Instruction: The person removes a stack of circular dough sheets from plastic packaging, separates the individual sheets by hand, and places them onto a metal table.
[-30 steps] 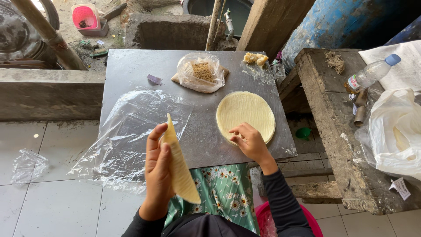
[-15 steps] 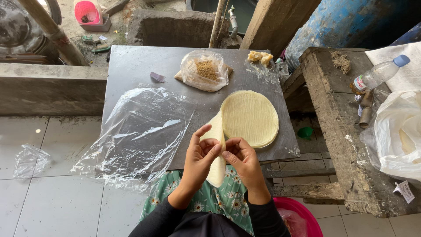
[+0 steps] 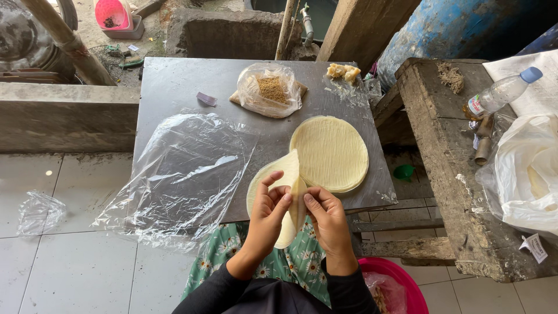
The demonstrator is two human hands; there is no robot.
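At lower centre, the left hand (image 3: 269, 210) and right hand (image 3: 325, 216) both pinch a pale round wrapper (image 3: 286, 174), peeling it apart. A stack of wrappers (image 3: 330, 152) lies just above on the grey table (image 3: 174, 87).

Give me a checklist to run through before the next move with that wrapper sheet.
1. Both hands on the sheet: left hand and right hand pinch the wrapper sheet: ok.
2. Sheet whole, no tear visible: ok.
3. Sheet fully free of the wrapper stack: cannot tell.
4. Plastic film lying flat: not ok, wrinkled and hanging over the metal table edge.
5. Filling bag on the table: ok.
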